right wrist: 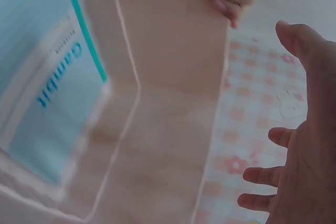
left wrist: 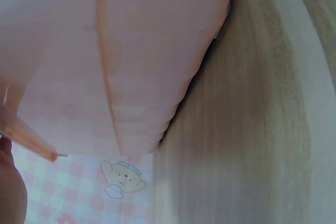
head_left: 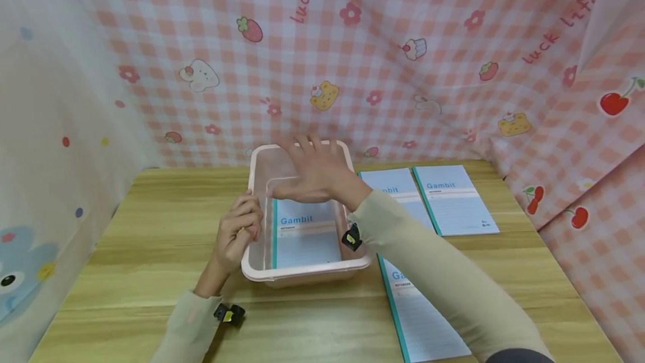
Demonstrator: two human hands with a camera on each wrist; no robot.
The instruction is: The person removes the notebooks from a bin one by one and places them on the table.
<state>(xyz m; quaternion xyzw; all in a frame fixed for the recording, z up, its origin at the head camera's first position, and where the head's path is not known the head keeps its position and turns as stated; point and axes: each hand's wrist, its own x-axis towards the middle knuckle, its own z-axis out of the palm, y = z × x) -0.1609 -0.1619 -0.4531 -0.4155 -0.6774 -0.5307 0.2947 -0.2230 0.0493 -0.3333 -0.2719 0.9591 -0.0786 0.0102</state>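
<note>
A pale pink plastic bin (head_left: 305,272) stands on the wooden table, with a Gambit notebook (head_left: 307,237) lying inside, its teal spine to the left. My left hand (head_left: 237,231) grips the bin's left rim, fingers curled over the edge. In the left wrist view the bin's outer wall (left wrist: 142,51) fills much of the picture. Over the far part of the bin hovers my right hand (head_left: 314,170), holding nothing. Its fingers (right wrist: 262,176) are spread and straight in the right wrist view, and it hides part of the bin's far end.
To the right of the bin lie more Gambit notebooks: one at the far right (head_left: 456,200), one beside it (head_left: 390,178) partly behind my right arm, and one nearer (head_left: 428,318) under the forearm. A pink checkered curtain (head_left: 322,60) hangs behind the table.
</note>
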